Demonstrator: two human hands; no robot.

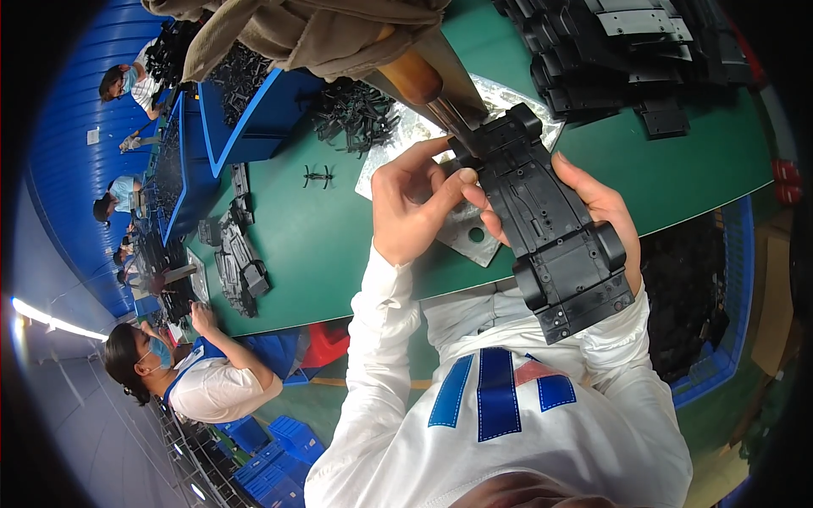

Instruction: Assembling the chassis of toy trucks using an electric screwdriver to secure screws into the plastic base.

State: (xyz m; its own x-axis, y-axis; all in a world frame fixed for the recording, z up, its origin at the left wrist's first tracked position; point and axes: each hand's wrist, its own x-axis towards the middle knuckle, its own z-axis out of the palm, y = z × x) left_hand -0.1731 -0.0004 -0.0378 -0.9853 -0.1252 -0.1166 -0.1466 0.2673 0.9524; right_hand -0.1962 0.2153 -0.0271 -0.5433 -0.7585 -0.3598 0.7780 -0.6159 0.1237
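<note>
A long black plastic toy car chassis [542, 212] is tilted between my hands, its far end under the tool. My right hand [597, 199] grips its right side, thumb on the edge and the other fingers mostly hidden beneath. My left hand [423, 199] is closed at its left edge, thumb and fingertips against the far part; whether a small piece sits between them is hidden. Above the far end, an amber cylindrical tool [415, 78] with thin metal rods reaches down to the chassis. Brown cloth [313, 38] hangs over the tool. Beneath lies a metal plate [470, 241].
On the green table [296, 245] lie a pile of small black parts [351, 114], one loose part [318, 176] and more chassis at left. Stacked chassis [618, 59] stand far right. Blue bins [246, 118] are at left. A co-worker [212, 372] sits at left; a blue crate [732, 305] is at right.
</note>
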